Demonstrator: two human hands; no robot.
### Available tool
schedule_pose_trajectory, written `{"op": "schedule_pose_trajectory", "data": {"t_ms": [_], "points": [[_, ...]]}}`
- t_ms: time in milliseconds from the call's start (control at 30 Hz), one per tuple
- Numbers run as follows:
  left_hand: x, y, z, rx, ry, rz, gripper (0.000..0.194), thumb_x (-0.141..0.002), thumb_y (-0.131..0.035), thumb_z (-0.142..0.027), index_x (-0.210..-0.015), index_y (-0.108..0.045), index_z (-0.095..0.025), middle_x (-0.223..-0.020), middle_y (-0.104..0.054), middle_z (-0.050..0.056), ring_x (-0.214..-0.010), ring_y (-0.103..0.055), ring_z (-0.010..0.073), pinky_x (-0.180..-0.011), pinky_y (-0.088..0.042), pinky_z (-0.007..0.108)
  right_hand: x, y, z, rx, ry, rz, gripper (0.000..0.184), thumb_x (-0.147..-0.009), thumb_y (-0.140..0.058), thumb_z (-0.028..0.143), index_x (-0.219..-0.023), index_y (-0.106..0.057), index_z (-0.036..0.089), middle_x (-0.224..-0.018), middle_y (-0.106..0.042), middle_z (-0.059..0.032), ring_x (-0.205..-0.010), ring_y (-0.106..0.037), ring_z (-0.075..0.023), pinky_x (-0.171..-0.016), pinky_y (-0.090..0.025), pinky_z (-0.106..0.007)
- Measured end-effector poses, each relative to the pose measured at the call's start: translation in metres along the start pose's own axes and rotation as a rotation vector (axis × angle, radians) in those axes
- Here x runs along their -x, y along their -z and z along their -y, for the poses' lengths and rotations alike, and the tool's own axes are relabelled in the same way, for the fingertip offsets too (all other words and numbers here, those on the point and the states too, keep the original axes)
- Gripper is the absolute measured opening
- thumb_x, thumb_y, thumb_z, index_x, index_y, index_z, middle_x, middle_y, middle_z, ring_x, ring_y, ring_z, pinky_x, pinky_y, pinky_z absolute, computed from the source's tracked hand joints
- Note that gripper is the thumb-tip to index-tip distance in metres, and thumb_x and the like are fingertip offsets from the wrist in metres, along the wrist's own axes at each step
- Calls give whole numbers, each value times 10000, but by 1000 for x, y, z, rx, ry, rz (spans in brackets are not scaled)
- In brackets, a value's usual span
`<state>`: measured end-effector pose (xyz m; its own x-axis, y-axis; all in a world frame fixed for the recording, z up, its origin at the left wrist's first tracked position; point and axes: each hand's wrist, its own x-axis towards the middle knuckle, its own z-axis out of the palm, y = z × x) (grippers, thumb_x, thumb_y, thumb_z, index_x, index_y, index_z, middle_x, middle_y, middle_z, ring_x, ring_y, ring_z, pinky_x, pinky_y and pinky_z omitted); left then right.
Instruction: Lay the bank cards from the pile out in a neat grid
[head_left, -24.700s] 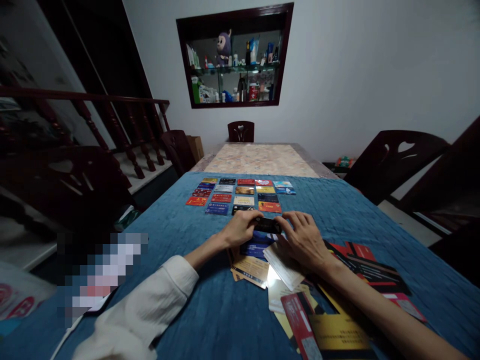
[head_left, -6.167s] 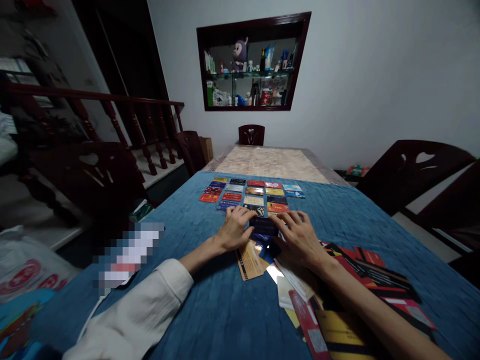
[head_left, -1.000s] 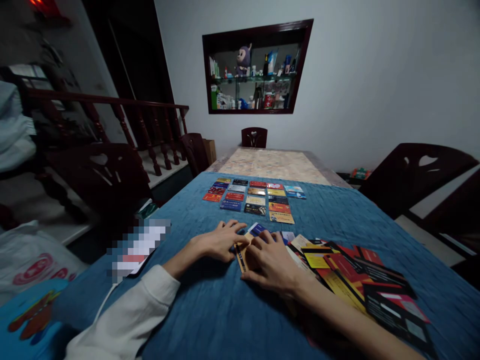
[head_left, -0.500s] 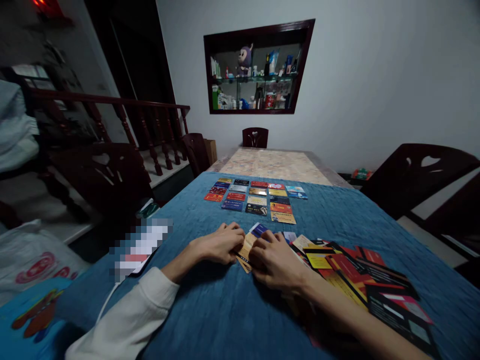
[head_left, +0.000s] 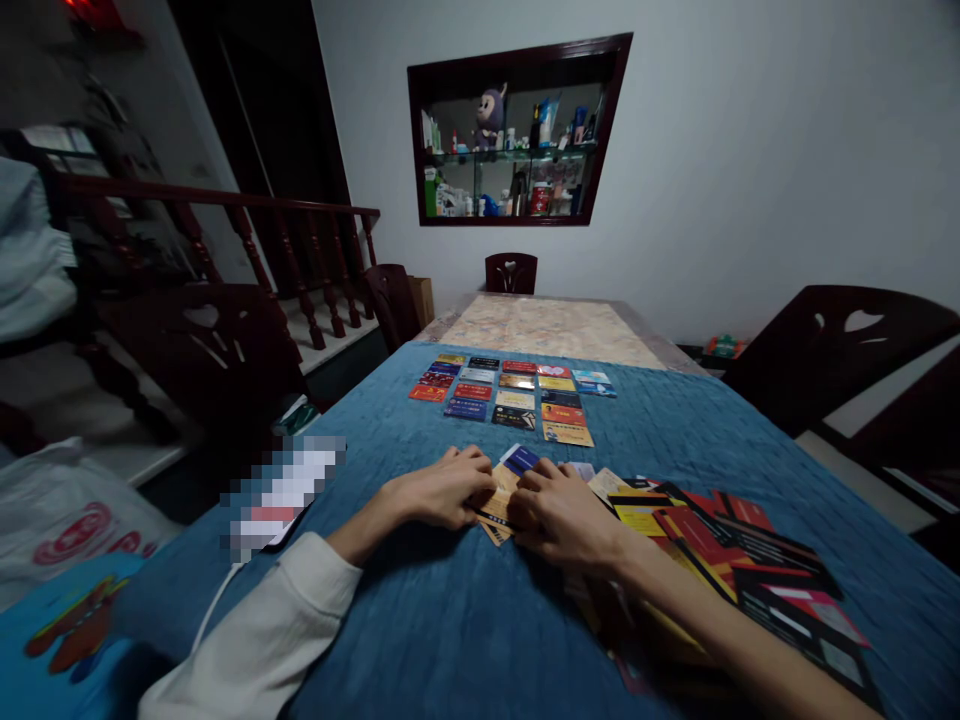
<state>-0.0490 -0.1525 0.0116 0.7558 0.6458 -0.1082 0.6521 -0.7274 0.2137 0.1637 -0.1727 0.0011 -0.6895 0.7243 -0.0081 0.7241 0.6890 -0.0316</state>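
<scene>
Low over the blue cloth, my left hand [head_left: 448, 488] is closed, its curled fingertips on the left edge of a tan card [head_left: 498, 504]. From the other side my right hand [head_left: 568, 520] grips the same card, fingers bent over its right end. Another tan card [head_left: 495, 534] pokes out beneath it, and a blue-and-white card [head_left: 519, 458] lies just behind. Under and beyond my right forearm spreads a loose pile of cards [head_left: 697, 535], mostly red, black and yellow. Farther back, several cards [head_left: 516, 400] lie face up in overlapping columns.
A phone [head_left: 289, 495], blurred out, lies at the left with a white cable [head_left: 216, 608]. Plastic bags [head_left: 75, 510] stand beside the table's left edge. Dark wooden chairs [head_left: 840, 350] surround the table, and a shelf niche [head_left: 517, 140] is in the far wall.
My right hand has shifted slightly to the right, and more of the tan card shows between my hands. My left hand has barely moved. The card columns look the same.
</scene>
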Motion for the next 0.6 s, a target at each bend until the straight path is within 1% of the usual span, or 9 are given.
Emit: {"op": "schedule_pose_trajectory", "data": {"t_ms": [100,233,367,500,600], "points": [[-1,-1,0,0,-8,-6,121,-781,-647,-165,-719,-544,-172,-938,-568,34,-1038,-475,232,-895,-351,360,0,0,-3,-11,7,3,225,-841,-634,375,-971,-678,197,-1073,-674,-96,-1083,-515,-299,-823,-354,-394],[-1,-2,1,2,-9,-7,102,-776,-660,-187,-730,-570,-173,-932,-557,31,-1004,-481,219,-877,-364,341,-1,1,-6,-16,25,-7,200,-820,-641,354,-943,-683,202,-1050,-685,-81,-1091,-513,-301,-812,-342,-384],[-2,0,3,22,-21,-17,87,-767,-667,-197,-723,-596,-174,-861,-562,20,-981,-496,207,-872,-379,318,0,2,-8,-32,39,-15,156,-807,-631,320,-908,-687,216,-984,-696,-62,-1040,-526,-279,-796,-328,-368],[-3,1,6,78,-19,-53,25,-762,-669,-198,-771,-664,-175,-829,-609,24,-948,-528,196,-853,-406,290,0,6,-10,-42,50,-12,147,-809,-616,299,-897,-698,214,-939,-706,-56,-1014,-534,-266,-796,-322,-363],[-3,0,12,140,-45,-93,91,-760,-663,-185,-834,-715,-176,-812,-650,24,-937,-553,193,-858,-420,280,0,10,-12,-69,49,-9,177,-843,-586,300,-923,-716,211,-916,-712,-60,-998,-541,-258,-791,-326,-361]]}}
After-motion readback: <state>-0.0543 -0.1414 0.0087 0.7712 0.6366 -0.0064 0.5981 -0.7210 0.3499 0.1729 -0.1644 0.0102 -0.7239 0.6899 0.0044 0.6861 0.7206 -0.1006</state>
